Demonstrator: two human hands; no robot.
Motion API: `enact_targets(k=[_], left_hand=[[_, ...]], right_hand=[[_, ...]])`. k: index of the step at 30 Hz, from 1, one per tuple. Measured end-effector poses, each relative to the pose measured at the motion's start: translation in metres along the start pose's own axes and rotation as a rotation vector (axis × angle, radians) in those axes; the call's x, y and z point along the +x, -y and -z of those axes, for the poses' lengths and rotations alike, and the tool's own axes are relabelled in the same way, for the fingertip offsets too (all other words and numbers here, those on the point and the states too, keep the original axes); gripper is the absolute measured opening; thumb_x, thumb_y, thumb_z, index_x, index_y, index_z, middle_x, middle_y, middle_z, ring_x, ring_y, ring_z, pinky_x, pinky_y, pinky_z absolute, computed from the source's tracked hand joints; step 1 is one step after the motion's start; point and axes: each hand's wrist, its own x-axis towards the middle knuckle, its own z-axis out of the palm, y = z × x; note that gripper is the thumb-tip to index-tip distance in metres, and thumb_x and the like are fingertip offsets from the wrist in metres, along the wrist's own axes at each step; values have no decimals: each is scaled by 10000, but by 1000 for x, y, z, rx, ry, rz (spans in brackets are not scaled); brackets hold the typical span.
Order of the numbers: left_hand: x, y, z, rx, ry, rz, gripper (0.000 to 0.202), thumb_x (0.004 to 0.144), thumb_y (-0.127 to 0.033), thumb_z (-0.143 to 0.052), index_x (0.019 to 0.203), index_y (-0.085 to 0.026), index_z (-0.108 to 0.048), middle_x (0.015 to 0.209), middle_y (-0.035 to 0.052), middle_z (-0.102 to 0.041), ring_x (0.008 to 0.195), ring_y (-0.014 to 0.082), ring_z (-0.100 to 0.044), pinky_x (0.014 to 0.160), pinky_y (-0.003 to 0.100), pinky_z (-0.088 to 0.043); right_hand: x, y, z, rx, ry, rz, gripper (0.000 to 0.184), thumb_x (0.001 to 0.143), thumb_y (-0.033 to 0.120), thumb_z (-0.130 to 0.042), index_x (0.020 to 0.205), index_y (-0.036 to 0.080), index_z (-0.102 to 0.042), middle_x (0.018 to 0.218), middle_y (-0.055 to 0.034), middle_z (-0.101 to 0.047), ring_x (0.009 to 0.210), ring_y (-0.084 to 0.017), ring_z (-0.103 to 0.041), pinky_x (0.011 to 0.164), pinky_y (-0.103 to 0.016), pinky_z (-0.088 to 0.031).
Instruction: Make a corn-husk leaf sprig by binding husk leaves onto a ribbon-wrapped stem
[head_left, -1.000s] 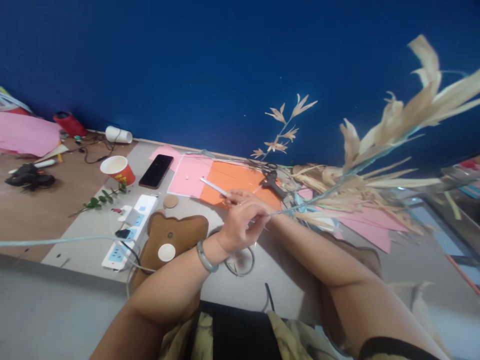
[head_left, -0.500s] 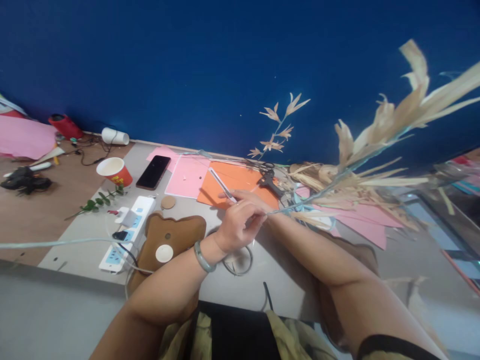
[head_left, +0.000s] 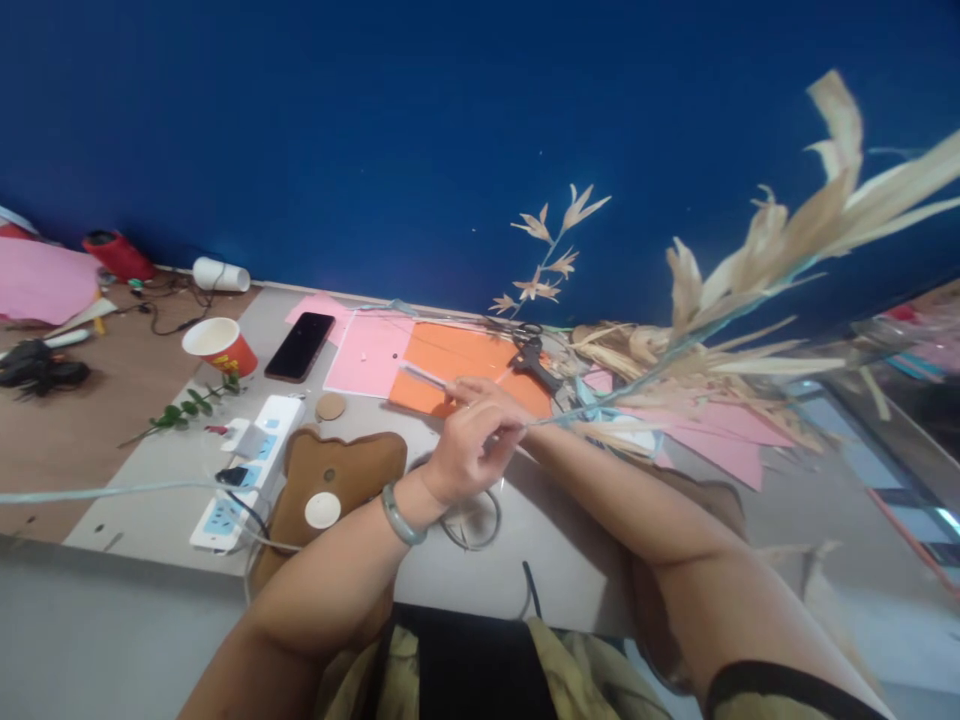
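Observation:
My left hand (head_left: 480,450), with a bangle at the wrist, is closed in a pinch on the thin blue-wrapped stem of a dried corn-husk branch (head_left: 750,300). The branch slants up and right across my right forearm, with long pale leaves at its far end. Partly hidden behind the left hand, my right hand (head_left: 484,388) is closed on a slim white, pen-like tool (head_left: 425,375). That tool points left above an orange sheet (head_left: 480,350); its exact kind cannot be made out. Both hands are close together, crossed over the table.
A smaller husk-flower stem (head_left: 547,270) stands against the blue wall. Behind my hands lie a black glue gun (head_left: 534,362) and loose husks (head_left: 622,345). To the left are a phone (head_left: 300,347), a paper cup (head_left: 221,345), a power strip (head_left: 251,470) and a brown bear-shaped mat (head_left: 345,470).
The slim white tool has tipped from a steep slant to a flatter one. My left hand keeps its pinch on the stem. The whole view has shifted slightly.

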Motion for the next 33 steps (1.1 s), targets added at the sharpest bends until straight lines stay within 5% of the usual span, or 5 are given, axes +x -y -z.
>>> enact_targets(k=[3,11,21,30,33], left_hand=[[0,1,3,49,1,67,29,845,-168,-555,853,-180,-580,777,35,-633,736,141,-591,674,274,-473],[-2,11,3,32,-169,274,95,840,-268,-585,843,-175,-602,775,31,-624,720,129,-593,671,249,-482],[-5,13,2,16,-168,385,135,812,-303,-602,798,-168,-600,748,21,-614,699,130,-586,676,257,-481],[-4,13,3,-7,-156,434,152,797,-310,-617,790,-159,-600,735,22,-614,684,131,-587,671,259,-480],[-5,14,2,-16,-153,441,155,794,-315,-618,789,-160,-605,733,21,-618,679,129,-588,667,256,-483]], right_hand=[[-3,-6,5,-257,39,-7,147,824,237,-536,754,149,-632,852,-81,-635,837,-213,-598,752,-344,-492],[-66,-3,55,-586,-284,73,235,886,311,-489,742,183,-624,1201,-144,-573,1195,-305,-450,1019,-521,-301],[-154,-13,103,-403,-292,-177,352,894,427,-461,752,168,-652,743,-77,-625,728,-205,-558,736,-352,-431],[-216,-65,179,-290,-409,-342,396,731,533,-641,854,162,-696,907,-113,-688,877,-241,-614,773,-339,-464],[-241,-82,204,-275,-294,-518,399,672,535,-693,857,183,-721,911,-106,-703,858,-233,-622,767,-316,-455]])
